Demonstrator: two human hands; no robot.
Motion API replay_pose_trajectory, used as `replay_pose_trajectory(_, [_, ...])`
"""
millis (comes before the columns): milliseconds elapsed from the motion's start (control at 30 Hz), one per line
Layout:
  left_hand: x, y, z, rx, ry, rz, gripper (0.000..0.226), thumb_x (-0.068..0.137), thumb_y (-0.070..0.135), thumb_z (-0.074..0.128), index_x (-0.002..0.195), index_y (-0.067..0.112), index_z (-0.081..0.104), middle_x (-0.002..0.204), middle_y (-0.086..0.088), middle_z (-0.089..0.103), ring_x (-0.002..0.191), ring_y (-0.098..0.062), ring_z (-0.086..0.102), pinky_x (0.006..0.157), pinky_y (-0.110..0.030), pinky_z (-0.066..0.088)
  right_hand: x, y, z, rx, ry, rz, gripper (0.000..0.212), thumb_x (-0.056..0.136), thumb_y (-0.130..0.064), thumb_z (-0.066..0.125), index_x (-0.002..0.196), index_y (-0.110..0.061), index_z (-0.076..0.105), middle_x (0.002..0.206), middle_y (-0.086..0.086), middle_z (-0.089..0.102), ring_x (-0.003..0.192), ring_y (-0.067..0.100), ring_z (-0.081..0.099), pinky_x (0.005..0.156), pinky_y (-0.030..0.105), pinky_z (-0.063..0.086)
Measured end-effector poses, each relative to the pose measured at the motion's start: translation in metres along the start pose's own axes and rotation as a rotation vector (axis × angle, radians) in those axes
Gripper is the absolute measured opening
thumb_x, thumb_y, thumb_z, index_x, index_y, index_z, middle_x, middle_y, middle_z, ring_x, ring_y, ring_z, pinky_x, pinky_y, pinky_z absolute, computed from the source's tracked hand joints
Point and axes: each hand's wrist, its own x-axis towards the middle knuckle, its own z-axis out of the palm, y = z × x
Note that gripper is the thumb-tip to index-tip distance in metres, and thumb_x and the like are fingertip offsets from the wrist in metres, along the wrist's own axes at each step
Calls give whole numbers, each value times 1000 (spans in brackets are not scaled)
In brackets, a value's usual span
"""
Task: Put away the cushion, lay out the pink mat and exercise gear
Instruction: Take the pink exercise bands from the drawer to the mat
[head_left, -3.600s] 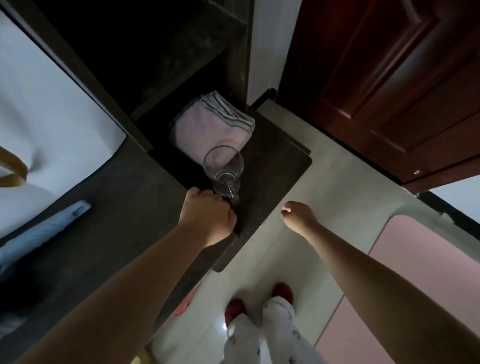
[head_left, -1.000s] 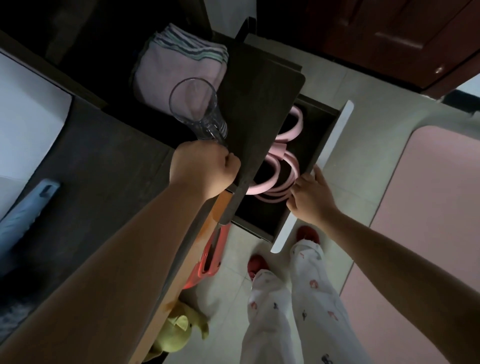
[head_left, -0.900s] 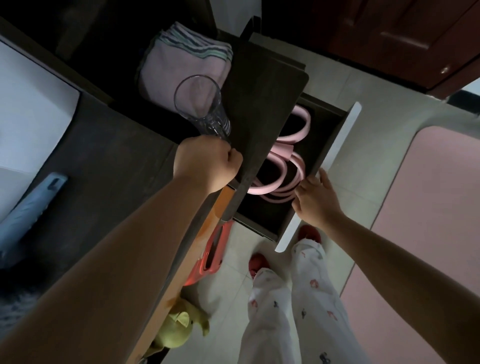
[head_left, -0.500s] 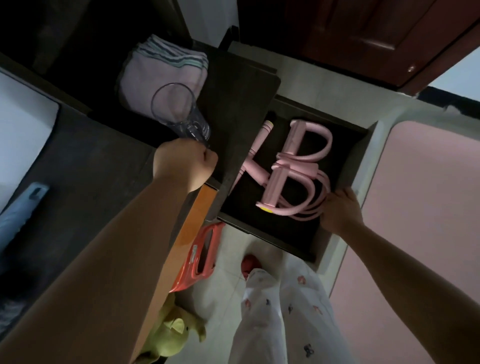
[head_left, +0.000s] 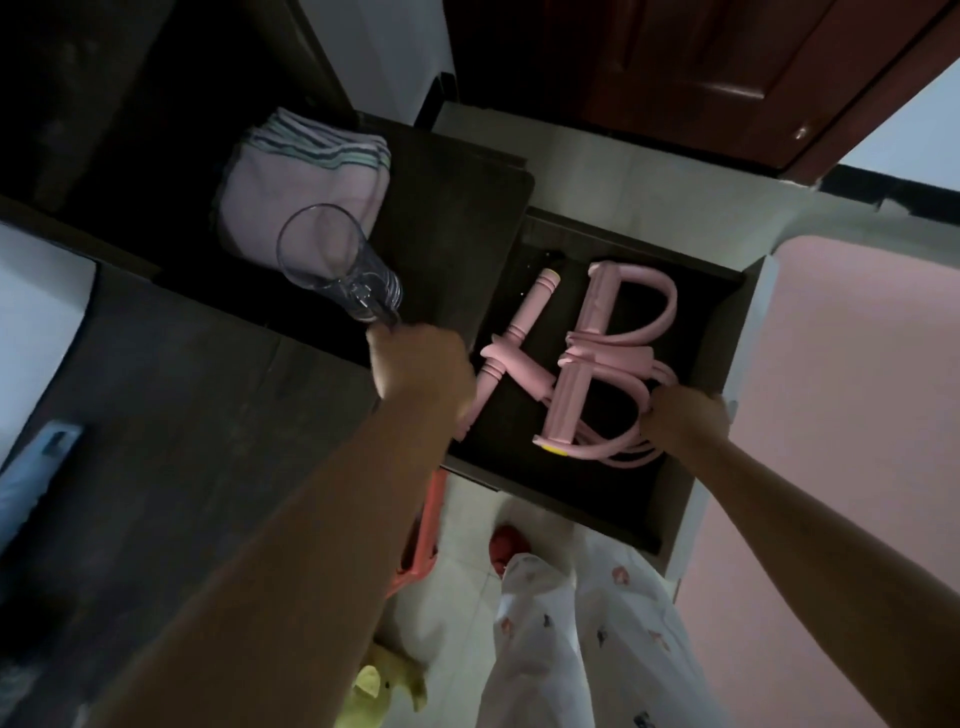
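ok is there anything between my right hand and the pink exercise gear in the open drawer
Nothing visible. The drawer is open, and the right hand is already at the pink exercise gear, on its tube loops by the drawer's front edge.

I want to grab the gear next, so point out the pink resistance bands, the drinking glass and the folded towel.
pink resistance bands (head_left: 569, 400): head view, on the foam bar.
drinking glass (head_left: 358, 291): head view, on its clear side wall.
folded towel (head_left: 280, 192): head view, on its pink top face.
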Motion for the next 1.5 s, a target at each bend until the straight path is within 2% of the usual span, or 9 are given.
replay_pose_trajectory(100, [3,39,21,-113,-94,66,28,88,26,46,104,13,65,112,-6,66,107,-25,59,86,-32,41,15,-5,-9,281,189,0,20,84,-13,50,96,0,59,100,18,62,94,34,58,70,30,38])
replay_pose_trajectory(267, [21,72,65,-410,-355,-26,34,89,18,48,121,8,52,130,-11,53,120,-27,51,92,-36,45,39,-24,-9,187,173,-402,47,82,-11,57,128,-12,47,128,10,52,119,26,47,95,36,45])
replay_pose_trajectory(400, [35,79,99,-515,-469,-129,61,89,19,49,143,7,24,152,-13,23,137,-30,31,106,-40,36,72,-35,-7,-130,17,-569,67,83,-12,58,142,-26,28,157,1,13,145,29,5,116,50,14])
replay_pose_trajectory(567, [41,78,121,-579,-464,-221,73,86,11,51,147,7,10,150,-17,26,137,-33,30,107,-40,35,94,-36,-4,-275,15,-702,65,79,-17,64,137,-27,35,153,1,22,145,29,0,113,59,-1])
replay_pose_trajectory(900, [39,81,97,-689,-493,-239,41,83,11,59,120,6,43,128,-15,46,115,-31,52,85,-37,48,89,-19,-45,-159,189,-949,61,47,-22,87,102,-7,66,106,16,68,108,40,60,91,64,42])
replay_pose_trajectory(1033, [26,67,73,-831,-409,-213,32,84,17,62,111,7,48,116,-14,59,107,-31,57,82,-34,46,84,-6,-73,-25,171,-872,49,66,-16,74,111,-5,62,112,15,63,114,35,53,103,49,39])
replay_pose_trajectory(1233, [-6,45,30,-1107,-233,-194,25,84,19,64,103,3,58,84,-7,61,81,-24,58,66,-22,40,49,23,-96,93,217,-800,59,47,6,85,101,7,62,108,36,58,95,51,59,75,56,53])
replay_pose_trajectory(1400, [-31,40,-5,-1227,-145,-172,12,87,21,60,91,10,61,60,8,46,60,-11,48,46,-9,34,4,12,-103,175,397,-735,44,88,-7,54,131,-9,44,133,8,42,113,-1,56,85,21,53])
replay_pose_trajectory(1500, [-50,32,-23,-1257,-51,-113,11,86,19,61,87,8,59,61,4,48,62,-14,48,53,-17,35,-39,-10,-111,232,408,-770,58,77,10,59,132,1,43,147,27,24,136,42,28,106,48,34])
